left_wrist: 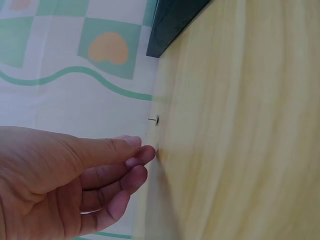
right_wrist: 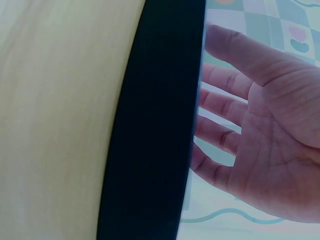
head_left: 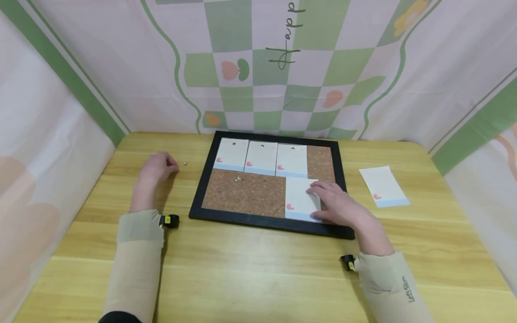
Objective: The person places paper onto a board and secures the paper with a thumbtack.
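Note:
A black-framed cork board (head_left: 242,193) lies on the table. My right hand (head_left: 337,204) rests on a white note card (head_left: 299,195) with a blue bottom band and pink motif, in the board's lower row. Its fingers are spread, and the frame hides their tips in the right wrist view. Left of the board, my left hand (head_left: 155,168) hovers at the tabletop with loosely bent fingers, thumb close to forefinger. Just beyond its fingertips a thumbtack (left_wrist: 156,120) lies point up. No object shows between those fingers.
Three similar cards (head_left: 261,157) fill most of the board's top row, each with a tack at its upper edge. Small silvery tacks (head_left: 238,178) lie on the cork below them. Another card (head_left: 384,186) lies on the table to the right. A patterned curtain (head_left: 266,98) stands behind.

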Demonstrator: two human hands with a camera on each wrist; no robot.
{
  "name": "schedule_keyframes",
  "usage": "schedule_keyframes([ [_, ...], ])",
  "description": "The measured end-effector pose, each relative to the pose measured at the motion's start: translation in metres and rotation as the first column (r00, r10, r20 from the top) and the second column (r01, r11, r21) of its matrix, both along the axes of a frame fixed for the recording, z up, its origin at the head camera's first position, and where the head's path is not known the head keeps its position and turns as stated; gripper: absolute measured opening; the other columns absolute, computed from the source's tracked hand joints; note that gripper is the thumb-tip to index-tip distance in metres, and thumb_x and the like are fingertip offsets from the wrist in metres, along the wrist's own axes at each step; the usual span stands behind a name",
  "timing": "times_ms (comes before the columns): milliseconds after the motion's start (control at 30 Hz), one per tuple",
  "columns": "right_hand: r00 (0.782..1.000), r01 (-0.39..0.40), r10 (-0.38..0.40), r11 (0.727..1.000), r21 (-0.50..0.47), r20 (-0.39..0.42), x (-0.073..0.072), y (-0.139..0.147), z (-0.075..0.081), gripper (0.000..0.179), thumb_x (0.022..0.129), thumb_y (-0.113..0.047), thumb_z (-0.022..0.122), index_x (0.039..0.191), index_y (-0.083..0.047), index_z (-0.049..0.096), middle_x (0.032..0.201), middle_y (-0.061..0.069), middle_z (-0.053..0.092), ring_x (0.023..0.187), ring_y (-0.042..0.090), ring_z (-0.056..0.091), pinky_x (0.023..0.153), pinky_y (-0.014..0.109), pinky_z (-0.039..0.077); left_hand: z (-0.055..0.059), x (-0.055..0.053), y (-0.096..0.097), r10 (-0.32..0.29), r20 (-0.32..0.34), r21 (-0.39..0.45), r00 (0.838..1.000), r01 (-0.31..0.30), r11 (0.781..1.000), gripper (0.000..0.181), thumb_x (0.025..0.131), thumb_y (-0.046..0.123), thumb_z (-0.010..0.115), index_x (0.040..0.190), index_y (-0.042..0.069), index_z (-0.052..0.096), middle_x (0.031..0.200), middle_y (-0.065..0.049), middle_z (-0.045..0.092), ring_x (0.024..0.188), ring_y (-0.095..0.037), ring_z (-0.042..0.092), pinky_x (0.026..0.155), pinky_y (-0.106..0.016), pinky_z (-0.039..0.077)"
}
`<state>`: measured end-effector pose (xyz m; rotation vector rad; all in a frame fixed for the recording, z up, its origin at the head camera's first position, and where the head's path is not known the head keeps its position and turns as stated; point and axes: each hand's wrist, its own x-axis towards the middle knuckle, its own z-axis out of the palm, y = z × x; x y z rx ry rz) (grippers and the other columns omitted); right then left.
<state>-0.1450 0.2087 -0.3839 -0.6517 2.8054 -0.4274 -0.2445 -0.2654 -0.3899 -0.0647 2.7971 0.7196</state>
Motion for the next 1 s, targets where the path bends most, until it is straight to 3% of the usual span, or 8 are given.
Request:
schedule_keyframes([
  [267, 1.0, 0.002, -0.002, 1.0, 0.013, 0.004, 0.0, 0.0, -0.001, 0.056, 0.087, -0.022, 0.078, 0.135, -0.001, 0.057, 0.144, 0.025, 0.05, 0.134, 0.047, 0.042, 0.11, 0.062, 0.037, 0.001, 0.0, 0.002, 0.001, -0.038, 0.056, 0.999, 0.001, 0.998, 0.016, 0.096, 0.012, 0.065, 0.109, 0.004, 0.065, 0.115, -0.022, 0.066, 0.104, -0.036, 0.061, 0.09, -0.048, 0.051],
  [500, 1.0, 0.002, -0.002, 1.0, 0.015, 0.006, 0.0, 0.0, -0.001, 0.056, 0.087, -0.022, 0.078, 0.135, -0.001, 0.057, 0.145, 0.025, 0.05, 0.134, 0.047, 0.041, 0.111, 0.062, 0.036, 0.003, 0.001, 0.007, -0.035, -0.109, 0.089, 0.993, 0.045, 0.995, 0.02, 0.094, 0.02, 0.069, 0.11, 0.008, 0.072, 0.114, -0.019, 0.071, 0.105, -0.035, 0.065, 0.095, -0.051, 0.049],
  [767, 1.0, -0.002, 0.002, 1.0, 0.012, 0.001, 0.0, 0.0, 0.0, 0.057, 0.087, -0.022, 0.078, 0.135, -0.001, 0.057, 0.145, 0.025, 0.05, 0.135, 0.048, 0.041, 0.111, 0.062, 0.036, 0.01, 0.0, 0.017, -0.061, -0.033, 0.131, 0.998, 0.065, 0.989, 0.028, 0.096, 0.026, 0.067, 0.118, 0.009, 0.07, 0.116, -0.016, 0.071, 0.106, -0.032, 0.066, 0.098, -0.049, 0.05],
  [1000, 1.0, 0.003, -0.003, 1.0, 0.01, 0.012, 0.0, 0.0, 0.0, 0.057, 0.087, -0.022, 0.077, 0.135, -0.001, 0.056, 0.146, 0.026, 0.049, 0.135, 0.047, 0.04, 0.111, 0.062, 0.035, 0.01, -0.001, 0.024, -0.114, -0.033, 0.114, 0.993, 0.117, 0.987, 0.029, 0.099, 0.029, 0.064, 0.118, 0.008, 0.07, 0.117, -0.016, 0.07, 0.108, -0.032, 0.065, 0.098, -0.049, 0.051],
])
